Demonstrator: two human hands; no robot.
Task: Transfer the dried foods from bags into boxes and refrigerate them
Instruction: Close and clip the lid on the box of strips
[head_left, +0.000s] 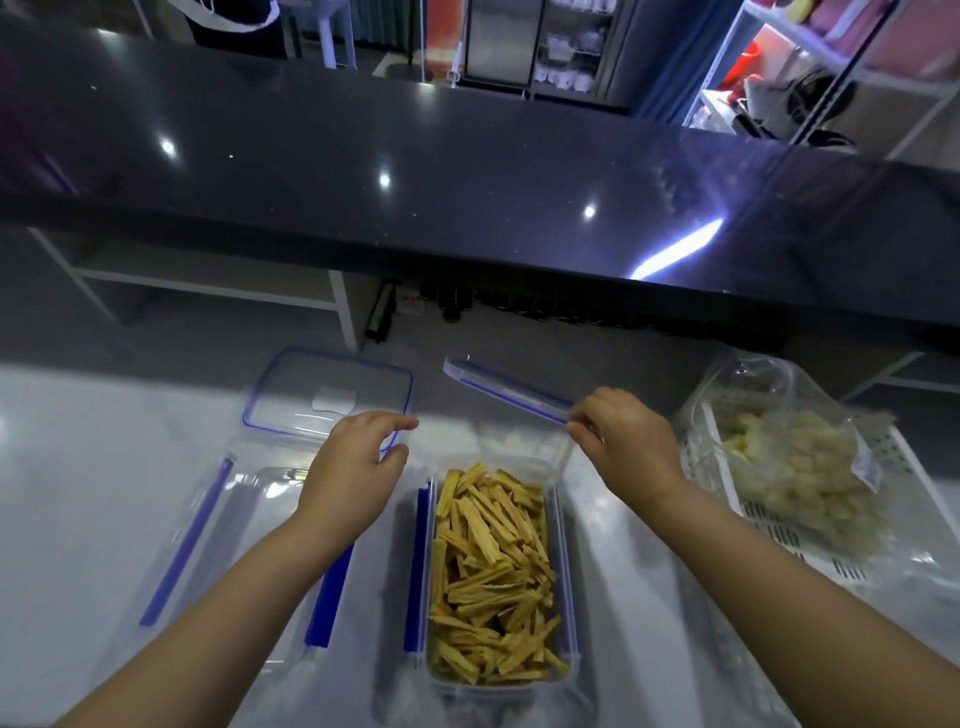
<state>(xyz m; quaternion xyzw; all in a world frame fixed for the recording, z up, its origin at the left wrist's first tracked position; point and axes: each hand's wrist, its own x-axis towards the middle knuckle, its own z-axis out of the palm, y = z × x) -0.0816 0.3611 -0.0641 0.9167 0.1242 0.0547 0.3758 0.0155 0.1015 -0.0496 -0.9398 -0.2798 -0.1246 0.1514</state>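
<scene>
Box (566, 613) of yellow strips, filled, between my hands; right hand (631, 441) pinching its raised lid (511, 389), left hand (353, 467) loosely curled, empty; bag (800, 457) right of right hand unemptied, second box (244, 519) unfilled, refrigeration outstanding.
</scene>
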